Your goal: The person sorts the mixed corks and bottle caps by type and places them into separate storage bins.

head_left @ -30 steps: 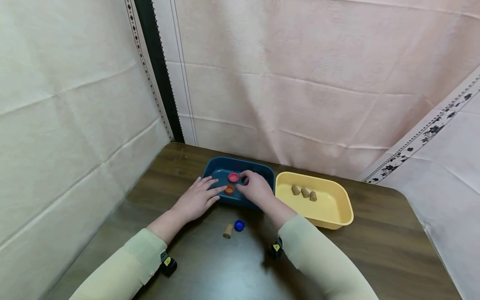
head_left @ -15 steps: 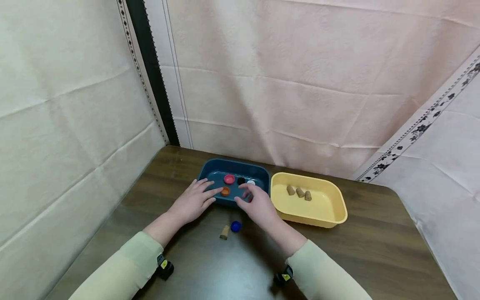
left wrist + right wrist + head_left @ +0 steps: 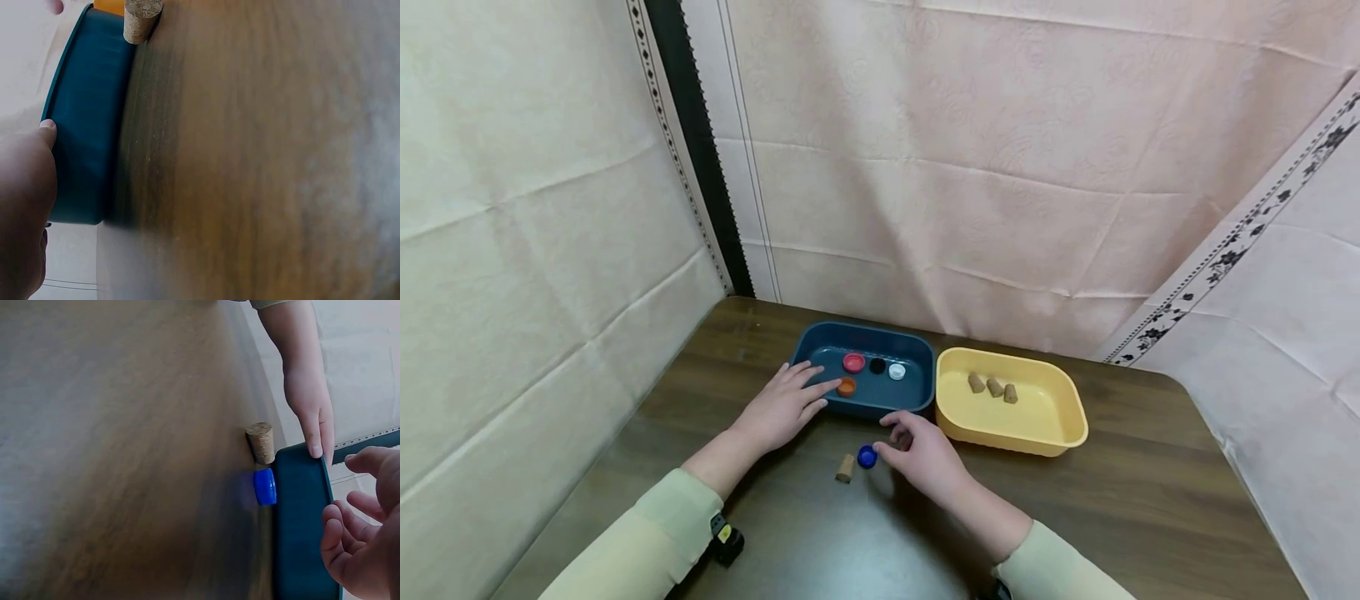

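Note:
My left hand (image 3: 781, 410) rests on the near left side of a dark blue tray (image 3: 917, 392), fingers spread inside it beside an orange bottle cap (image 3: 847, 387). In the left wrist view its thumb (image 3: 47, 128) lies on the tray's rim. My right hand (image 3: 928, 457) is over the table in front of the tray, holding nothing, its fingers loosely bent. Close to its thumb is a blue bottle cap (image 3: 867, 457), with a cork (image 3: 845, 468) left of it. Red (image 3: 853, 362), black (image 3: 877, 366) and white caps (image 3: 897, 372) lie in the tray.
A yellow tray (image 3: 1060, 429) stands against the blue tray's right side, with three corks (image 3: 994, 387) in it. Both sit on a dark wooden table (image 3: 1150, 483) near its back edge. A pale cloth (image 3: 925, 167) hangs behind the table.
My right hand has drawn back out of the blue tray toward the blue cap, uncovering the black and white caps. The left hand has stayed at the tray. The head view has shifted slightly.

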Available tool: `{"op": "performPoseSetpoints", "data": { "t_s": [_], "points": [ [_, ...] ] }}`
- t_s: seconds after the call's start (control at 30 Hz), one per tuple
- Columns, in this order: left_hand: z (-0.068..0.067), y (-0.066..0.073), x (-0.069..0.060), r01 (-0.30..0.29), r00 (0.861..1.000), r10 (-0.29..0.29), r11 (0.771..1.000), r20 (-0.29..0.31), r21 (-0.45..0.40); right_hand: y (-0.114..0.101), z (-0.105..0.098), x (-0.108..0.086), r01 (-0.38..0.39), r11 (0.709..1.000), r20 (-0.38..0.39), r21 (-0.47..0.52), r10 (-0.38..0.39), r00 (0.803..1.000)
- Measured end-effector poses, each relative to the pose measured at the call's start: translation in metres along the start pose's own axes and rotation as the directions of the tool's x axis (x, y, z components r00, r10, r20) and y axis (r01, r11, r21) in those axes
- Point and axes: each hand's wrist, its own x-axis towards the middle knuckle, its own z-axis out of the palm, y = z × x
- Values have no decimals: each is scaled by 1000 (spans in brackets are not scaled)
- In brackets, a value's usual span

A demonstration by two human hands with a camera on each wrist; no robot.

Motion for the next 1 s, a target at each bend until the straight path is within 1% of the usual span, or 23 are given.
{"op": "performPoseSetpoints", "data": {
  "t_s": [0.27, 0.5, 0.67, 0.83, 0.93, 1.0],
  "points": [
    [-1, 0, 0, 0, 1000, 0, 1000, 7, 14, 6, 1, -4, -18, 1000, 17, -1, 18, 1000],
    [-2, 1, -1, -5, 1000, 5, 1000, 0, 1, 9, 5, -2, -32, 999, 58, -15, 32, 998],
    [-1, 0, -1, -18, 1000, 18, 1000, -13, 14, 11, 8, 4, -59, 997, 126, -42, 64, 990],
    [1, 0, -1, -22, 1000, 22, 1000, -20, 16, 11, 12, 11, -96, 994, 210, -54, 105, 972],
    [1, 0, -1, -22, 1000, 22, 1000, -19, 18, 12, 15, 14, -104, 993, 239, -60, 115, 964],
    [2, -1, -1, -22, 1000, 22, 1000, -22, 17, 12, 17, 17, -94, 993, 247, -68, 108, 963]
  ]
}}
